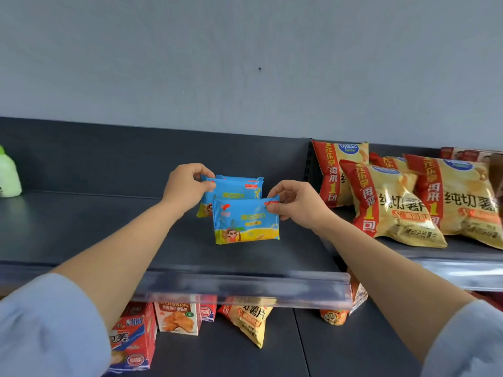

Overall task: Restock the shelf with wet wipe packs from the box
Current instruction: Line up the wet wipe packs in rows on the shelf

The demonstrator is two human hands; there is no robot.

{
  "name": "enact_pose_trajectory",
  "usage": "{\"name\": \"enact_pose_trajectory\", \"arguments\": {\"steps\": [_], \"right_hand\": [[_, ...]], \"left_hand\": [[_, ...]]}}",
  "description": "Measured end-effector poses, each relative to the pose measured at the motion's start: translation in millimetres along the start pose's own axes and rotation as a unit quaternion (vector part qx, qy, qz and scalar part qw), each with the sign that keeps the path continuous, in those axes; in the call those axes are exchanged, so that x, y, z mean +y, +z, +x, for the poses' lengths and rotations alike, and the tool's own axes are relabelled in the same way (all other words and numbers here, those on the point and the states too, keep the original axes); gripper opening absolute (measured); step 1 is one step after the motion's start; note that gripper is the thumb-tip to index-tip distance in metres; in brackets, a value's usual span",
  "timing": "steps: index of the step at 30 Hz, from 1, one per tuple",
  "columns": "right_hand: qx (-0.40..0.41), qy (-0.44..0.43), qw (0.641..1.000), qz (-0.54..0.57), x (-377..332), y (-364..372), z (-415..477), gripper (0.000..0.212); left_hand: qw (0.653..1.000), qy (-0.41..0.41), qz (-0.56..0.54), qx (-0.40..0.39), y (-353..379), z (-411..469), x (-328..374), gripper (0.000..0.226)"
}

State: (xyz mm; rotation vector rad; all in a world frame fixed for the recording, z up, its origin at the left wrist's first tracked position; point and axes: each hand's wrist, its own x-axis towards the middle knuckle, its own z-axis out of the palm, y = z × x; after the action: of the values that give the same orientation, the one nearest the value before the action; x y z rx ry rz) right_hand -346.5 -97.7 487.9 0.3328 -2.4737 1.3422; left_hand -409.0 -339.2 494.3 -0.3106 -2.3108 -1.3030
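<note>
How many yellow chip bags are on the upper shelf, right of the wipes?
4 chip bags: back-left bag, front bag leaning ahead of it, a mostly hidden bag behind that, far-right bag. Others may be hidden behind them.

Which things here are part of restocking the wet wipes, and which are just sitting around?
Job: front wet wipe pack, pinched by right hand; rear wet wipe packs, held by left hand; shelf.
Lying about: chip bags; green bottle; snack cartons underneath.
</note>
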Motion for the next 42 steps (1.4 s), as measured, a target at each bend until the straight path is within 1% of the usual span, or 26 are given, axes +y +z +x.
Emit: {"name": "enact_pose_trajectory", "arguments": {"steps": [6,15,22,27,32,36,39,42], "right_hand": [[-0.004,0.027,0.999,-0.025,10.1,3.5,25.7,0.015],[0.013,0.059,0.997,-0.058,22.5,9.2,56.0,0.016],[0.021,0.072,0.995,-0.067,32.5,12.9,72.0,0.014],[0.030,0.072,0.994,-0.083,38.0,15.3,82.2,0.014],[0.036,0.072,0.991,-0.103,42.7,17.7,92.3,0.015],[0.040,0.074,0.990,-0.117,44.3,24.5,99.8,0.017],[0.041,0.071,0.988,-0.133,44.0,30.7,106.0,0.017],[0.041,0.072,0.986,-0.145,42.3,36.1,112.7,0.017]], "left_hand": [[1.000,-0.011,-0.006,-0.029,23.4,30.0,-12.9,0.012],[0.997,-0.019,-0.005,-0.079,55.3,71.6,-38.2,0.009],[0.996,-0.017,0.012,-0.089,70.1,95.1,-52.4,0.011],[0.995,0.000,0.065,-0.076,79.2,102.2,-56.5,0.014],[0.994,0.004,0.086,-0.065,83.1,105.7,-60.6,0.015],[0.993,0.005,0.082,-0.081,80.3,109.6,-62.6,0.018],[0.993,0.003,0.058,-0.098,74.1,112.5,-65.8,0.023],[0.994,-0.002,0.054,-0.097,65.0,114.2,-69.0,0.021]]}}
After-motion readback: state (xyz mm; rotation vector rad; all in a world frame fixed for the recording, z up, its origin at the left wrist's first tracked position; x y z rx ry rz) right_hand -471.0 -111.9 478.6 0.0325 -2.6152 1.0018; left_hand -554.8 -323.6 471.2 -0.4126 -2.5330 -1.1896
